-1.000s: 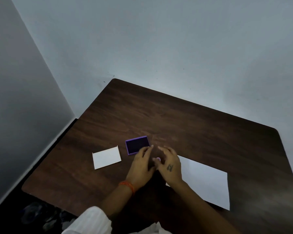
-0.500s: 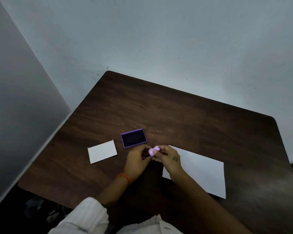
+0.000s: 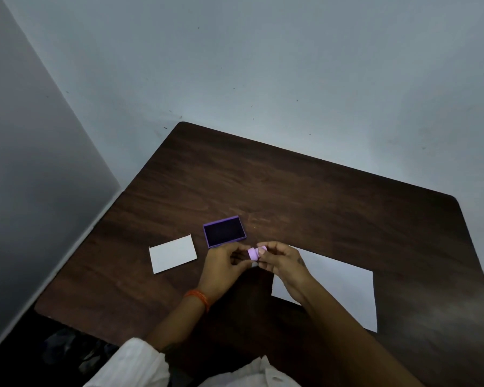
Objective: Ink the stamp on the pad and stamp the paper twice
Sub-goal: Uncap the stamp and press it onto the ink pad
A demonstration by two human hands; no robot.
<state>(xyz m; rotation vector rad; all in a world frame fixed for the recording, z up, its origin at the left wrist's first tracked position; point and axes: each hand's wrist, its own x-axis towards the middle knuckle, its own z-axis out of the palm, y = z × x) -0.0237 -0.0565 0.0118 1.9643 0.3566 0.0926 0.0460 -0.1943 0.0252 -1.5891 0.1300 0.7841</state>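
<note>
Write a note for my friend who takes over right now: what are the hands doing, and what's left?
Left hand and right hand: both pinch the small purple stamp between them, above the table.
Ink pad: open, just beyond the hands.
Paper: under the right wrist, no marks visible.
Small white card: left of the pad.
Done: stamp picked up.
Left: ink it, stamp twice.

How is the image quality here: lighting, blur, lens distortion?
Head view: dim, bluish light; the dark table swallows shadow detail; wide-angle bending curves the wall edges; the stamp between left hand and right hand looks soft; white paper stays unglared.
</note>
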